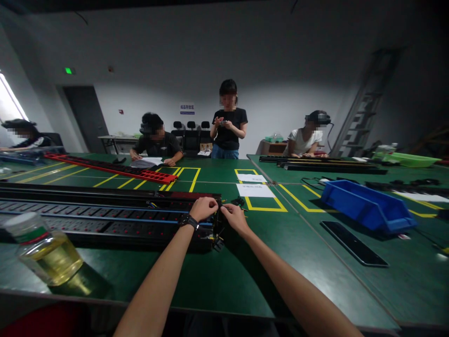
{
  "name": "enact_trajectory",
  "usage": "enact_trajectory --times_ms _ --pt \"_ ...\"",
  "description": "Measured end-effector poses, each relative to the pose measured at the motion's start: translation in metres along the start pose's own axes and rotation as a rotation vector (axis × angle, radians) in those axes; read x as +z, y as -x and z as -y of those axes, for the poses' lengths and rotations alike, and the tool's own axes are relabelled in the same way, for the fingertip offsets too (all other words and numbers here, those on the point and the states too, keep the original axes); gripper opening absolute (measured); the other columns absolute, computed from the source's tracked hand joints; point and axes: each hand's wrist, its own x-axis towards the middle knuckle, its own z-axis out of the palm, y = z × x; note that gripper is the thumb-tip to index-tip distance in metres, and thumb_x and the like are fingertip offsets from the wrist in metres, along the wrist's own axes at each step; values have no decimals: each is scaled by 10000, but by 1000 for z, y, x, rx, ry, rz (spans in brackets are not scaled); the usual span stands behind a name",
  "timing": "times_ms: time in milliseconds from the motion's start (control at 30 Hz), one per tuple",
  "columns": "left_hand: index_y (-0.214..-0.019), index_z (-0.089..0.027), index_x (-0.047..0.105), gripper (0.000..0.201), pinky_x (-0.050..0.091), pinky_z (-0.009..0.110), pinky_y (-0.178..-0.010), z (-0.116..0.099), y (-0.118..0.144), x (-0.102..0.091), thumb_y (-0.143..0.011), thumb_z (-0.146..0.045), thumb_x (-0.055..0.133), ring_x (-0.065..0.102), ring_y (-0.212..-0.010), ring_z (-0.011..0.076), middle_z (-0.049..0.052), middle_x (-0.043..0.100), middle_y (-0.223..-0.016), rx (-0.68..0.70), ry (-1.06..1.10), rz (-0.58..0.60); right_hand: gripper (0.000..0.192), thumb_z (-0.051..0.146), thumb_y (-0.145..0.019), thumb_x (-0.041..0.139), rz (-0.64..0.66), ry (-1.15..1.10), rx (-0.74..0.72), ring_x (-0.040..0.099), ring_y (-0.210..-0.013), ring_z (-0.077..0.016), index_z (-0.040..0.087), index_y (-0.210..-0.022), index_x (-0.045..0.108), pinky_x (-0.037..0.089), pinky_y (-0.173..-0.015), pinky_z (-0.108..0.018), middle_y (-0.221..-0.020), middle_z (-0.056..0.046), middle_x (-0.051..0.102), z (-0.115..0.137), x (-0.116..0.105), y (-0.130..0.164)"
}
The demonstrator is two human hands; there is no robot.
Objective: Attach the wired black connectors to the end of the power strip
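My left hand [203, 208], with a dark watch on its wrist, and my right hand [234, 216] meet at the right end of a long black power strip [105, 220] lying on the green table [224, 276]. Both hands pinch small parts and wires at the strip's open end. Yellow and black wires stick out below my hands. What exactly sits between the fingers is too small and dark to tell.
A jar of yellow liquid [45, 250] stands near left. A blue bin [368, 206] and a flat black plate [354, 243] lie right. White papers [254, 189] sit in a yellow-taped box. A red strip [115, 169] lies far left. Several people work at the far side.
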Motion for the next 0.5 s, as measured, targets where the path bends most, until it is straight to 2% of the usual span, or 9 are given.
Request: enact_trajectory --times_ms 167,300,400,500 --pt "-876 -223 818 201 487 250 -736 0 0 0 -839 -323 647 720 -810 184 33 806 -864 0 -3 -5 439 508 -939 546 41 28 5 735 -876 -260 177 -1070 803 545 -820 -354 -965 -90 800 4 -1 2" --pt "-875 -224 817 202 489 248 -728 -1 0 -1 -842 -324 645 719 -807 184 32 805 -866 7 -11 -4 442 493 -933 556 43 -67 22 728 -939 -252 174 -1136 785 546 -871 -353 -1047 -93 794 0 0 1" --pt "-873 -225 818 203 488 247 -720 -2 0 -1 -843 -312 637 716 -800 182 32 805 -866 11 -19 -2 408 407 -919 542 20 -146 71 720 -958 -238 176 -1163 773 553 -891 -353 -1087 -90 787 -7 3 -3" --pt "-875 -226 819 201 487 250 -734 -2 0 -1 -844 -297 632 715 -806 184 34 805 -874 12 -32 -2 449 245 -862 481 67 -244 129 724 -880 -212 184 -1216 752 573 -833 -326 -1045 -69 787 -13 6 -7"
